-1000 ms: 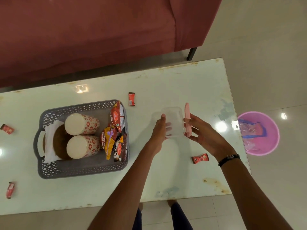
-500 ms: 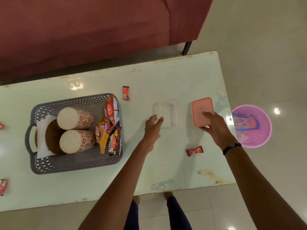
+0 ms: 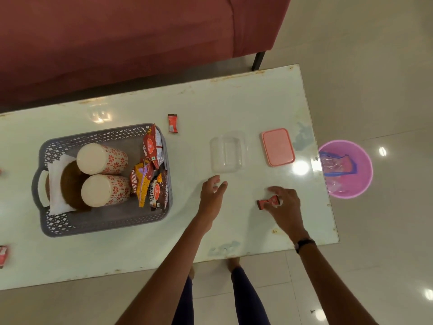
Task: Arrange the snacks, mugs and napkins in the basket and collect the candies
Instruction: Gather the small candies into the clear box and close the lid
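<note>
Right hand (image 3: pixel 284 202): fingers curled onto candy (image 3: pixel 268 202) on desk (image 3: pixel 234 102); slick wrapper may slip free. Left hand (image 3: pixel 212 195): relaxed, holding nothing, beside clear box (image 3: pixel 226 154).

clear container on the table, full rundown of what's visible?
The clear container is a small rectangular tub with rounded corners, see-through and plastic-looking. It sits upright and open on the white table; nothing shows inside it. Its pink lid lies flat to its right, apart from it. The grey basket is off to its left, and a red candy lies beyond its far-left corner. Nothing touches it: the left hand hovers just on the near side of it, fingers loose.
</note>
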Tool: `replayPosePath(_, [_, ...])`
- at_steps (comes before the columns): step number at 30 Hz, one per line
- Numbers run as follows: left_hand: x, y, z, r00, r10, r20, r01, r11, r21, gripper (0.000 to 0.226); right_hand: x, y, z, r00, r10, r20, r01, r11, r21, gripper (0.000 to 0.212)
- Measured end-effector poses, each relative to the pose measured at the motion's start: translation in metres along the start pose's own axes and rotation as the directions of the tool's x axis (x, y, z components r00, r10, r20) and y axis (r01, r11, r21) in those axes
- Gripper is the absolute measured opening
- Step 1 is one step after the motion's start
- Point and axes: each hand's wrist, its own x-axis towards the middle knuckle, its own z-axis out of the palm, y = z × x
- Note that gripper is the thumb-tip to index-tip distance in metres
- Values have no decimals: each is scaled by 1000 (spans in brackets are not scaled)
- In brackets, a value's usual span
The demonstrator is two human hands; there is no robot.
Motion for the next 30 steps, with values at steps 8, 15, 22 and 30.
replayPosePath(8, [-6, -12, -13, 995, 81, -62, -79, 996, 35, 29, 1, -26, 11, 990, -138, -13, 138, 990, -16, 14])
replayPosePath(15, [8, 22, -31, 892, 357, -278, -321, 932, 166, 24, 28, -112, 18, 907, -395, -144, 407, 911, 68, 15])
replayPosePath(22, [56, 59, -51, 759, 561, -332, -379, 794, 476, 28, 58, -115, 25, 910, -411, -51, 410, 912, -22, 30])
replayPosePath(30, [125, 75, -64, 831, 483, -275, -60, 570, 819, 55, 38, -111, 22, 848, -526, -61, 529, 846, 62, 29])
